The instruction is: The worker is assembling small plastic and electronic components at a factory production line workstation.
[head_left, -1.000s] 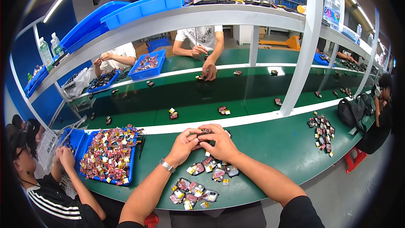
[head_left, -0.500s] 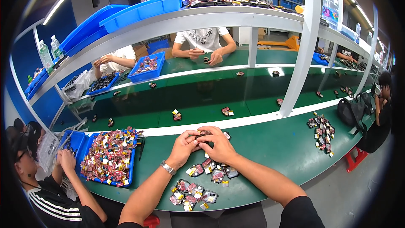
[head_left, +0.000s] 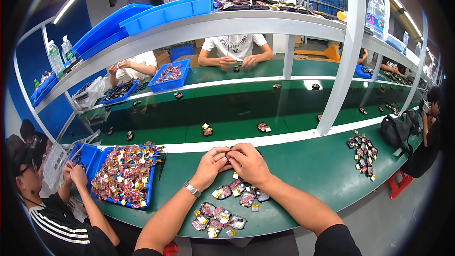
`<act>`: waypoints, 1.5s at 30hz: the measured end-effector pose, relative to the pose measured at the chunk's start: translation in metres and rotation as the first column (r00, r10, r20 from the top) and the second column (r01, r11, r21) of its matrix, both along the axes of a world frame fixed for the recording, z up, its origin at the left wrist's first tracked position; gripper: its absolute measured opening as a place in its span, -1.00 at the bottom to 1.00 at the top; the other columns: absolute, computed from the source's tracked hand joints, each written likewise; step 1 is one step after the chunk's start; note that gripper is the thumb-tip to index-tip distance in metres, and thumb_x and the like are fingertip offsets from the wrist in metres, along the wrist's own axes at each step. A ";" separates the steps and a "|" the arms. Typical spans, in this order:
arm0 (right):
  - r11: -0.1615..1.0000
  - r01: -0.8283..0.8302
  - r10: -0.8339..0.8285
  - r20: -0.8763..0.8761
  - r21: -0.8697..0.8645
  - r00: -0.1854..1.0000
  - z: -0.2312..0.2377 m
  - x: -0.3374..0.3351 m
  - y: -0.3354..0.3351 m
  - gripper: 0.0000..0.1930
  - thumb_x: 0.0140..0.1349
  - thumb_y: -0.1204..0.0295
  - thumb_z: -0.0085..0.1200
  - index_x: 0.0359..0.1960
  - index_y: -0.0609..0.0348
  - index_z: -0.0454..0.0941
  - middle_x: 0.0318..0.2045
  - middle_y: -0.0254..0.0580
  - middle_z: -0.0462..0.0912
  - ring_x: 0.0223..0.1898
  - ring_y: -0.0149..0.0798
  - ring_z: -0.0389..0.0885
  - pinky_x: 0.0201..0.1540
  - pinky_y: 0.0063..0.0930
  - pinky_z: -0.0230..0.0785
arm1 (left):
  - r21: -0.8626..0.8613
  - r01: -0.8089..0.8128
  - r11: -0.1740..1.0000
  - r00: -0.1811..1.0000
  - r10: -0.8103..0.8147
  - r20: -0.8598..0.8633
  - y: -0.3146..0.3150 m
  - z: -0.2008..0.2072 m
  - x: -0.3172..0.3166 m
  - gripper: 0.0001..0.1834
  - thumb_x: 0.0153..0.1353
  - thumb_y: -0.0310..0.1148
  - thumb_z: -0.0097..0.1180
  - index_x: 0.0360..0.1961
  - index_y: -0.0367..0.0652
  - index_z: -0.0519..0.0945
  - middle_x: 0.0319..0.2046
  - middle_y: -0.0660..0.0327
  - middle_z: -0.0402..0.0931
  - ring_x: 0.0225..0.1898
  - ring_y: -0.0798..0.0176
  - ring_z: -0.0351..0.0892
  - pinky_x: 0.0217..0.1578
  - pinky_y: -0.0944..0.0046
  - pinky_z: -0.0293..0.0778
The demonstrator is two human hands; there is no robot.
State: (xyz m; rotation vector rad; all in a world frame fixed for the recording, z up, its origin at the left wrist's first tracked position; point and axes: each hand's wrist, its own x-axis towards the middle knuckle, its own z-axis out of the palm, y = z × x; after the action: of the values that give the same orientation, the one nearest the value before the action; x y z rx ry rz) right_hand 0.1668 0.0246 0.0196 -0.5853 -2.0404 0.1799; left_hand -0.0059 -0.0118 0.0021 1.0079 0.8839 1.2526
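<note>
My left hand (head_left: 211, 167) and my right hand (head_left: 250, 165) meet over the green bench, their fingers closed round a small dark-cased electronic unit (head_left: 229, 154). Most of that piece is hidden by the fingers. A metal-banded watch sits on my left wrist. Just below the hands lies a group of dark plastic housings (head_left: 246, 199) with red circuit boards and white-and-yellow parts. Nearer the bench's front edge is another cluster of similar housings (head_left: 221, 214). Part of one more dark unit shows behind my right hand.
To the left, a blue tray (head_left: 152, 187) is heaped with red boards and yellow-white parts; a slender dark tool (head_left: 162, 165) lies beside it. More units (head_left: 366, 155) and a black bag (head_left: 395, 130) are at right. A shelf post (head_left: 337, 90) rises ahead. Co-workers sit around.
My right fingers have drawn in closer over the small unit, both hands staying together. The view has shifted slightly. Across the bench, a co-worker's hands have moved a little.
</note>
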 end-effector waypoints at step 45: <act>0.787 0.518 -0.362 0.429 -0.335 0.827 -0.020 -0.091 0.116 -0.51 0.03 0.19 0.29 -0.18 0.38 0.47 -0.22 0.16 0.61 -0.11 0.12 0.60 -0.03 -0.11 0.47 | 0.288 -0.493 0.821 0.778 0.564 -0.276 0.019 -0.009 -0.024 -0.76 0.30 -0.47 0.02 -0.03 -0.30 0.46 -0.17 0.11 0.61 -0.32 0.36 0.62 -0.42 0.37 0.56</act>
State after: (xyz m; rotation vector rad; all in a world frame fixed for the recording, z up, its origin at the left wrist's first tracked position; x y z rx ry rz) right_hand 0.0758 0.1408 0.0000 -1.4665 -2.1283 0.2710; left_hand -0.0304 0.0068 -0.0066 1.2133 1.4167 1.6958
